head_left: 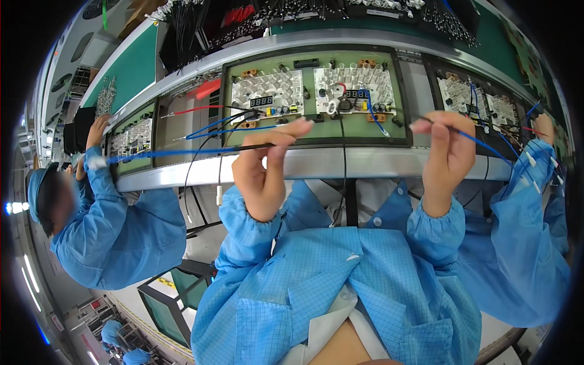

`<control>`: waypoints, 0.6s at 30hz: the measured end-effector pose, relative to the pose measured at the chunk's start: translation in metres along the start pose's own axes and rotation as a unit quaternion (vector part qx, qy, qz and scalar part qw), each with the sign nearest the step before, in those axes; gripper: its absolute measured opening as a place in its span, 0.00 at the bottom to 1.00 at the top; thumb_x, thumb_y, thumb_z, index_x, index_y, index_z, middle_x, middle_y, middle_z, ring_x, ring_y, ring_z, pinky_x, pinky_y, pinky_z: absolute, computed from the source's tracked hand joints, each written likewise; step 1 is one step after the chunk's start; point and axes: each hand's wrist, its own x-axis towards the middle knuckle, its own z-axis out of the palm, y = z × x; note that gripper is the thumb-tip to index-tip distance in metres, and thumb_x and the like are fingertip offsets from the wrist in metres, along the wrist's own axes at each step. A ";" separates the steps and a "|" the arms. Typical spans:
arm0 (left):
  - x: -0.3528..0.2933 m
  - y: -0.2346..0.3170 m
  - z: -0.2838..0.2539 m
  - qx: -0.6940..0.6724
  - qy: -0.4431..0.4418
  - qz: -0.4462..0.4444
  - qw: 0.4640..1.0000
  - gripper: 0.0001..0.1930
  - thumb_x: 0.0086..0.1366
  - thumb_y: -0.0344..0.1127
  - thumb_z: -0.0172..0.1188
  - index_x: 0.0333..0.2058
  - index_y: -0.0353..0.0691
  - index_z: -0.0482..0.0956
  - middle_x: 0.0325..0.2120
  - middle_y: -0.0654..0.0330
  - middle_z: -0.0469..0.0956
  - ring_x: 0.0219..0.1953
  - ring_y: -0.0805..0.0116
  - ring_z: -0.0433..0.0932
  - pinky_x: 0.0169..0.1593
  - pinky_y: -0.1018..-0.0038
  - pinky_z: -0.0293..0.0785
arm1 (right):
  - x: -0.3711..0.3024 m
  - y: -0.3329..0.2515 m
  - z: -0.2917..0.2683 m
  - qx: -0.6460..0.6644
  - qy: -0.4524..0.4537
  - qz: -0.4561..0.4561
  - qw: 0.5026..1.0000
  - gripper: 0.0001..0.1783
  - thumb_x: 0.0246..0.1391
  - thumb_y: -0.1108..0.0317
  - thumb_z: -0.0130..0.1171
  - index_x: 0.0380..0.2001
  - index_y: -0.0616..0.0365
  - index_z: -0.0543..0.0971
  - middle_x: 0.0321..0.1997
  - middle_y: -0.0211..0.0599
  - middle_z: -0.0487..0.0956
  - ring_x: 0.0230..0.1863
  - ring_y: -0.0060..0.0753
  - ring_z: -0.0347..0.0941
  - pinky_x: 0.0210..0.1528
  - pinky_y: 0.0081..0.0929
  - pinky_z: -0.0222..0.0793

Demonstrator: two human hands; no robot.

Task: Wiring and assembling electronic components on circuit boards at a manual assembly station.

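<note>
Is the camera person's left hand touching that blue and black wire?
Touching. The head view shows the left hand pinching the blue and black wire by its black part.

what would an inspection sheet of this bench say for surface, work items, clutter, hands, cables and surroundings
Surface: metal rail along the front of the line.
Work items: left board and right board in a green tray.
Clutter: red piece left of the tray; wire bundles beyond.
Hands: left hand and right hand each hold a blue-black wire.
Cables: red wire and blue wires over the tray's left edge; black cable crosses the rail.
Surroundings: co-workers in blue on both sides.
</note>
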 end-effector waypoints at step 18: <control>0.017 -0.026 -0.028 0.311 0.009 -0.004 0.950 0.07 0.53 0.18 0.64 0.31 0.32 0.80 0.28 0.54 0.79 0.24 0.68 0.78 0.28 0.78 0.74 | 0.038 0.037 0.035 -0.238 -0.163 0.039 0.957 0.06 0.61 0.70 0.53 0.36 0.61 0.75 0.22 0.35 0.75 0.23 0.23 0.71 0.27 0.19 0.65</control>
